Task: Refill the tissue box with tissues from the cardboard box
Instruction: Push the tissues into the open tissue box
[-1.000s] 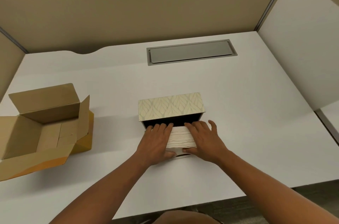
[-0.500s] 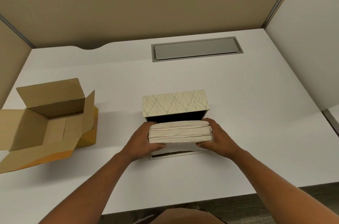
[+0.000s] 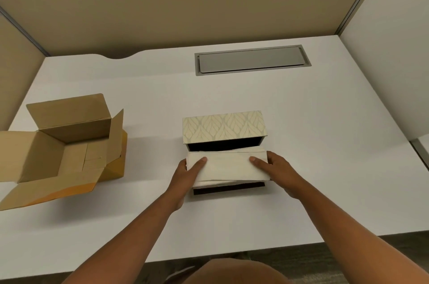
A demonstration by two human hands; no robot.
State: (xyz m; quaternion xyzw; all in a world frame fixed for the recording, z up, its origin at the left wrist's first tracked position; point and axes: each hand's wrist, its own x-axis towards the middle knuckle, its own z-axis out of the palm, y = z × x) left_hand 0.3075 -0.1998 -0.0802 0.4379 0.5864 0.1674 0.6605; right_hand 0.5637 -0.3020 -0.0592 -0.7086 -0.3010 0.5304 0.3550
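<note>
Tissues (image 3: pixel 228 165) now tilted over tissue box (image 3: pixel 224 127)

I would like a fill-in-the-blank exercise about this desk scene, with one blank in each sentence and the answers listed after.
1. The stack of tissues is gripped at its two ends by ____ hands.
2. The open cardboard box lies on the ____ side of the white desk.
3. The tissue box has a ____ pattern on its outer panel.
4. The inside of the cardboard box looks ____.

Missing words: both; left; leaf; empty
</note>
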